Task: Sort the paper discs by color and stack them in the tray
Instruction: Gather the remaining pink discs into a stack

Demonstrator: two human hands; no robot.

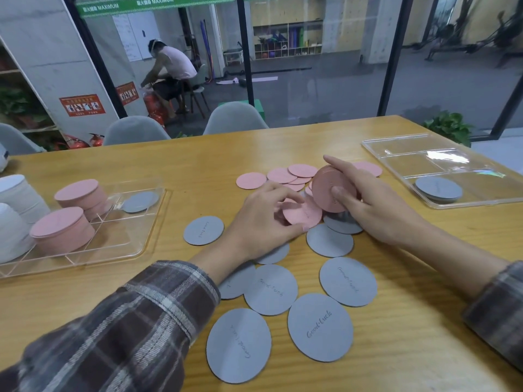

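Stack of pink discs (pixel 322 182), tilted on edge, face toward us, left of the clear tray (pixel 441 206); our right hand (pixel 368 199) grips it, thumb on its face. Farther left, our left hand (pixel 263 219) pinches one pink disc (pixel 301 215).

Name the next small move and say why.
Probably slide the single pink disc that the left hand pinches onto the pink stack gripped by the right hand: the two are close together, and more loose pink discs lie behind.
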